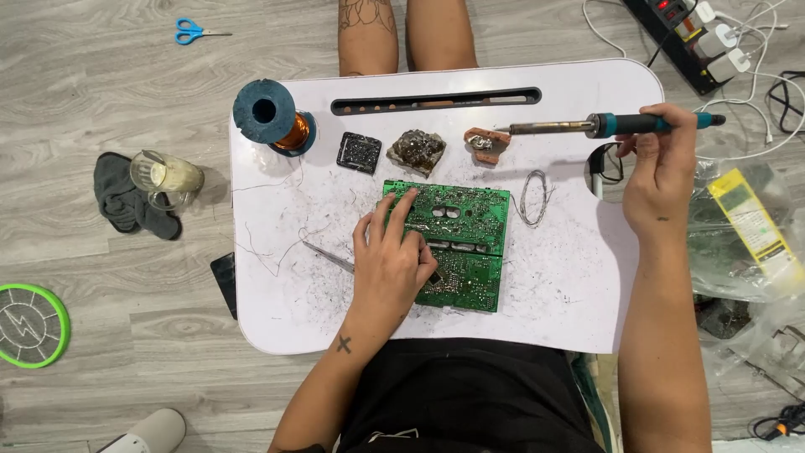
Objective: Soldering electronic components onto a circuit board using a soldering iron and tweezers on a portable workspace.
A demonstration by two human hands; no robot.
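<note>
A green circuit board point(465, 231) lies in the middle of a white lap table point(570, 285). My left hand point(390, 260) rests flat on the board's left part, fingers spread, with metal tweezers point(327, 257) poking out from under the palm. My right hand point(658, 164) holds a soldering iron point(604, 126) by its teal handle at the table's right rear. The iron's tip points left and touches a small copper-coloured stand point(486, 144). A loose coil of solder wire point(534, 197) lies just right of the board.
At the table's back stand a spool of copper wire point(272, 117), a black tip-cleaner tin point(359, 153) and a dark rosin lump point(416, 151). On the floor: blue scissors point(193, 32), a glass point(165, 176), a power strip point(692, 38), plastic bags point(746, 243).
</note>
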